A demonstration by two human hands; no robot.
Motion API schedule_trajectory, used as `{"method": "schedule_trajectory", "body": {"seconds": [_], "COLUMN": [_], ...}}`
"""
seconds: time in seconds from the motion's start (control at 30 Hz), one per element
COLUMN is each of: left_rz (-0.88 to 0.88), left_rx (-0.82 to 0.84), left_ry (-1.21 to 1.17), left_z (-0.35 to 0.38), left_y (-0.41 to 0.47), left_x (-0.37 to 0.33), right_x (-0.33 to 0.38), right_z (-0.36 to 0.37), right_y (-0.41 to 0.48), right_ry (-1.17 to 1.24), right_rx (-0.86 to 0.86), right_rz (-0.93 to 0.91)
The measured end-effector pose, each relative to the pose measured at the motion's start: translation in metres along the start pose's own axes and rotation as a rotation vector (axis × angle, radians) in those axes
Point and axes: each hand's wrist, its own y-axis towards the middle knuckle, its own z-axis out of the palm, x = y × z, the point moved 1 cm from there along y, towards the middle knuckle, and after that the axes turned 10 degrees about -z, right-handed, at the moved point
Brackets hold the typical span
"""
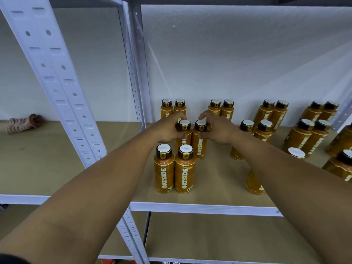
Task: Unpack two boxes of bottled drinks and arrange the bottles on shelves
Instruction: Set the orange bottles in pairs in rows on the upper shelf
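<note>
Bottles (164,172) (orange Oatside ones) sit paired up on the shelf (209,187); left hand (167,130) is curled round the middle-left bottle (183,141) at its cap, right hand (219,130) round the middle-right bottle (199,147) touching it.

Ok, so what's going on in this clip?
A person is stocking a shelf with orange Oatside bottles. The left hand grips the top of the left middle bottle, and the right hand grips the top of the right middle bottle. The two bottles are upright and side by side. A front pair stands before them and a back pair stands behind, near the wall. More pairs stand in rows to the right. No box is in view.
</note>
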Motion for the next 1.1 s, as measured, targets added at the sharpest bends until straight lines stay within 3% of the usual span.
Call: {"method": "schedule_trajectory", "body": {"seconds": [1.1], "left_rz": [-0.154], "left_rx": [-0.119], "left_ry": [-0.135], "left_z": [-0.003], "left_y": [-0.023], "left_x": [0.028], "right_x": [0.032], "right_z": [0.03], "right_y": [0.018], "right_ry": [0.095], "right_rx": [-0.086], "right_rz": [-0.071]}}
